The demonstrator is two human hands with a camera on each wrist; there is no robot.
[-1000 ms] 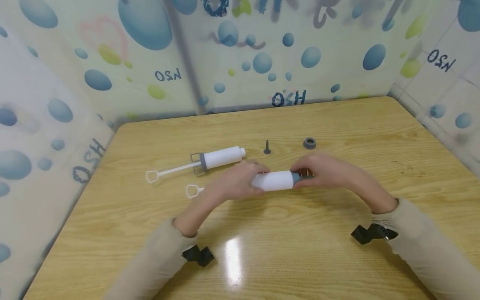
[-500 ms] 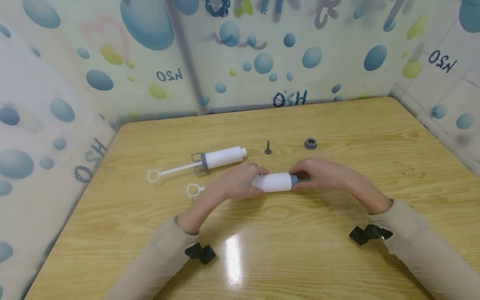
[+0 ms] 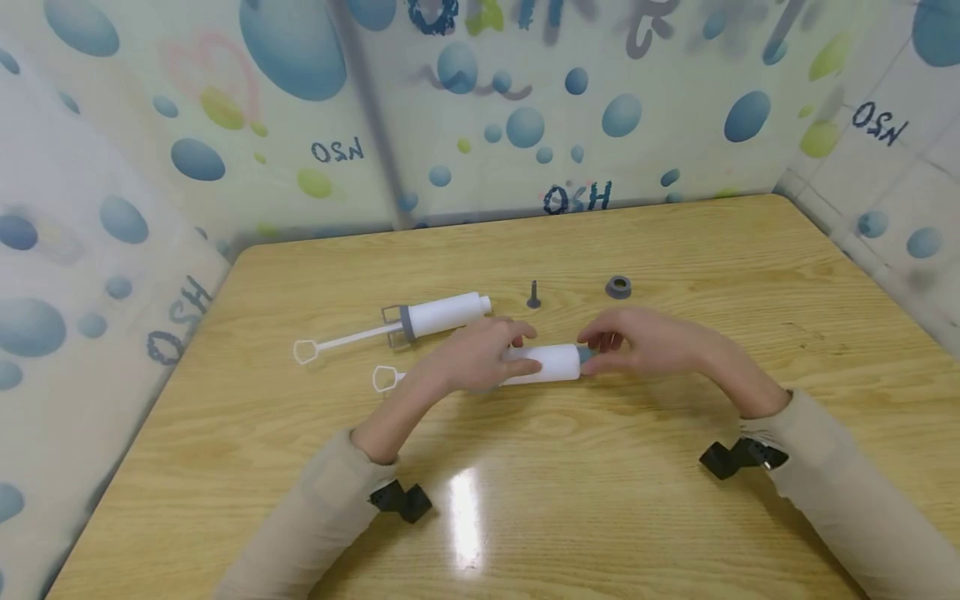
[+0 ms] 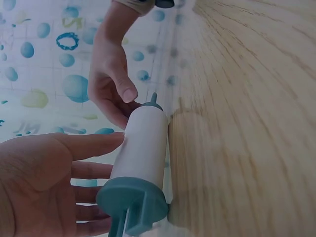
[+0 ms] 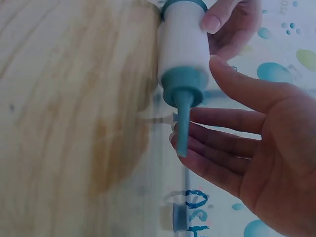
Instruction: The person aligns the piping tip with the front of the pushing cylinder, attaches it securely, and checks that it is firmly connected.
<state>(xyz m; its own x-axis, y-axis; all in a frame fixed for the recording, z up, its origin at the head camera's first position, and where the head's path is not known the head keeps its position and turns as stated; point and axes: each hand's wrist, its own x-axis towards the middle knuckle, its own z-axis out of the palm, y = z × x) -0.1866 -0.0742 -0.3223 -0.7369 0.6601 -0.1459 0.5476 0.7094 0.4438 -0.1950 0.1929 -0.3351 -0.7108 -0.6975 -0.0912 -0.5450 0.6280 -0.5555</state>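
Observation:
A white-barrelled plunger syringe lies on the table, its white loop handle showing left of my left hand. In the wrist views its slim nozzle and its end cap look teal. My left hand is at the barrel's cap end, fingers loosely extended behind it and thumb tip at its side. At the other end, my right hand has its thumb near the nozzle base. Its fingers stretch out behind the nozzle, loosened rather than gripping.
A second white syringe with a grey collar and extended plunger lies further back. Beyond the hands stand a small dark nozzle piece and a dark ring cap. Bubble-patterned walls border the wooden table.
Both hands loosen: the left thumb and fingers spread from the barrel, and the right fingers part from the nozzle. The syringe stays nearly in place.

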